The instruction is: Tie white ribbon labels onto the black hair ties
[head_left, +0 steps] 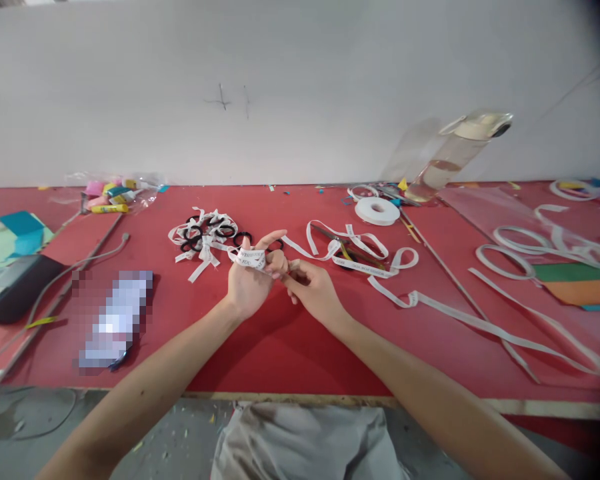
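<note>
Over the middle of the red table (280,347), my left hand (250,283) pinches a short piece of white printed ribbon (250,257) together with a black hair tie (275,245); the ribbon wraps over its fingers. My right hand (313,287) meets it from the right, fingers closed on the same ribbon end. Just behind the hands lies a pile of black hair ties with white ribbon bows (207,237). A long loose white ribbon (460,317) trails from near my hands across the table to the right.
Scissors (343,250) lie under ribbon loops behind my right hand. A white ribbon roll (377,211) and a clear water bottle (455,157) stand at the back. A bag of coloured items (111,195) is back left, a dark device (15,287) with cable at left, coloured sheets (580,287) at right.
</note>
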`<state>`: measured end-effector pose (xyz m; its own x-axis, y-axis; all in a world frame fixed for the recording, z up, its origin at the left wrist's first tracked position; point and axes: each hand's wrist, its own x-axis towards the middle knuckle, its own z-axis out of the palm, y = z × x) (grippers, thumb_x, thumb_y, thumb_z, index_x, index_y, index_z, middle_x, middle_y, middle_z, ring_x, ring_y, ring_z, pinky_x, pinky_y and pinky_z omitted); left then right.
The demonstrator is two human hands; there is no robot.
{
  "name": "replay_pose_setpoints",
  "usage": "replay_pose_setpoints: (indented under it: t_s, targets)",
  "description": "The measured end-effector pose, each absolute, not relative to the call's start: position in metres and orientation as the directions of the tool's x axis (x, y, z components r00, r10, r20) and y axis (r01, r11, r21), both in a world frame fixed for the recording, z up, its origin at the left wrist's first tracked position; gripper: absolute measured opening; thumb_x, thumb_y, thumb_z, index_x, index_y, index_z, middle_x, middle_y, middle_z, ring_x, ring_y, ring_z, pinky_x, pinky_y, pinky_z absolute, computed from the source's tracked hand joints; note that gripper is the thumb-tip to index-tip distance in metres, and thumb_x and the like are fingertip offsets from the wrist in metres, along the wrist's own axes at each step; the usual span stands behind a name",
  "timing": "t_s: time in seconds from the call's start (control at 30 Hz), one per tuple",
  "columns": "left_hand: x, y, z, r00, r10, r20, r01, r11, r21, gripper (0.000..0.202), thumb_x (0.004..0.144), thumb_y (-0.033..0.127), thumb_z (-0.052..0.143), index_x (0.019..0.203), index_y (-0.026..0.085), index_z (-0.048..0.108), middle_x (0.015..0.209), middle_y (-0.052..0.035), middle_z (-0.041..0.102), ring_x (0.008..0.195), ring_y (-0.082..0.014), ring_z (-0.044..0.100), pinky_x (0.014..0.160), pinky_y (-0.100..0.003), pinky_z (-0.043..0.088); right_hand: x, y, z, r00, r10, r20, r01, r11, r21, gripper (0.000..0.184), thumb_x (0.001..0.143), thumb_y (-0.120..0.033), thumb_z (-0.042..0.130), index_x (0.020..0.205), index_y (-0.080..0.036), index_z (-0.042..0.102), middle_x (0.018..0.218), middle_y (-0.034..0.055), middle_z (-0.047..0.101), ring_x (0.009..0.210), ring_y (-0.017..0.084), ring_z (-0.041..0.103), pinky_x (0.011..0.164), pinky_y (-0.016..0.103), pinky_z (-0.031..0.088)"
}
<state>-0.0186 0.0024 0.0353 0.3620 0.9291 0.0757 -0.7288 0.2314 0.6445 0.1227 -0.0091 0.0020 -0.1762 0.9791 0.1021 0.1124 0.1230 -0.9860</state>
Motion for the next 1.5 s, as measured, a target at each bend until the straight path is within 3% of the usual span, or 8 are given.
replay_pose_setpoints:
  t_s: [0.37,0.67,0.9,1.03,1.13,1.23,1.3,1.5]
  targets:
    - [-0.02,0.002,0.03,0.393,0.904,0.168,-0.694,0.172,0.699,0.046,0.098,0.043,0.037,0.115,0.014,0.068,0.059,0.0023,0.038,0.061,-0.0143,0.04,0.082,-0.035,0.043,0.124,-0.007,0.006,-0.139,0.986,0.093,-0.089,0.081,-0.993,0.028,0.079,-0.039,0.069,0.067,-0.02,0.052,0.05,-0.0076,0.048,0.04,0.007,0.045,0.043,0.022,0.036]
    - [-0.02,0.002,0.031,0.379,0.911,0.162,-0.677,0.154,0.72,0.042,0.098,0.041,0.037,0.1,0.014,0.069,0.058,0.0034,0.031,0.059,-0.0133,0.036,0.079,-0.033,0.042,0.124,-0.007,0.004,-0.131,0.986,0.102,-0.018,0.101,-0.995,0.035,0.081,-0.042,0.069,0.065,-0.021,0.046,0.045,-0.0089,0.043,0.037,0.007,0.04,0.043,0.023,0.031]
    - [-0.021,0.002,0.032,0.38,0.904,0.195,-0.638,0.104,0.763,0.037,0.094,0.044,0.044,0.096,0.014,0.067,0.058,0.0042,0.027,0.058,-0.0133,0.031,0.069,-0.029,0.036,0.125,-0.012,0.002,-0.138,0.948,0.287,0.098,0.301,-0.948,0.03,0.086,-0.034,0.064,0.067,-0.021,0.046,0.056,-0.006,0.044,0.048,0.008,0.041,0.049,0.025,0.035]
    - [-0.02,0.004,0.027,0.405,0.89,0.207,-0.552,0.057,0.832,0.039,0.089,0.051,0.05,0.095,0.015,0.064,0.056,0.0056,0.027,0.056,-0.0124,0.026,0.062,-0.028,0.03,0.13,-0.015,-0.003,-0.004,0.888,0.459,0.098,0.457,-0.884,0.008,0.092,-0.029,0.054,0.091,-0.022,0.057,0.075,-0.0009,0.054,0.059,0.012,0.05,0.058,0.028,0.043]
    - [-0.018,0.005,0.019,0.508,0.842,0.18,-0.403,0.048,0.914,0.04,0.086,0.054,0.057,0.093,0.014,0.063,0.057,0.0056,0.032,0.057,-0.0113,0.027,0.06,-0.027,0.026,0.137,-0.014,0.001,0.125,0.801,0.586,0.182,0.562,-0.807,0.015,0.095,-0.03,0.05,0.105,-0.023,0.059,0.087,0.0042,0.059,0.076,0.017,0.056,0.073,0.034,0.048]
    - [-0.018,0.004,0.017,0.629,0.771,0.098,-0.216,0.052,0.975,0.04,0.084,0.054,0.061,0.082,0.015,0.062,0.061,0.0039,0.039,0.06,-0.0108,0.032,0.06,-0.026,0.026,0.146,-0.008,0.013,-0.003,0.761,0.649,0.238,0.63,-0.739,0.022,0.094,-0.039,0.052,0.106,-0.025,0.064,0.097,0.0083,0.063,0.1,0.025,0.058,0.095,0.044,0.046]
    - [-0.018,0.003,0.02,0.717,0.696,0.042,-0.111,0.055,0.992,0.041,0.084,0.055,0.062,0.075,0.015,0.061,0.063,0.0029,0.042,0.062,-0.0112,0.036,0.062,-0.027,0.03,0.15,-0.003,0.022,-0.193,0.802,0.565,0.199,0.596,-0.778,0.028,0.092,-0.047,0.053,0.099,-0.025,0.069,0.101,0.0087,0.066,0.108,0.028,0.058,0.1,0.047,0.045]
    - [-0.019,-0.004,0.03,0.849,0.526,-0.056,-0.002,0.11,0.994,0.04,0.082,0.054,0.065,0.077,0.015,0.067,0.063,0.0021,0.042,0.063,-0.0116,0.036,0.062,-0.028,0.03,0.151,0.0,0.027,-0.624,0.772,0.12,-0.01,0.146,-0.989,0.034,0.081,-0.054,0.069,0.092,-0.022,0.073,0.106,0.0073,0.067,0.092,0.022,0.064,0.074,0.034,0.054]
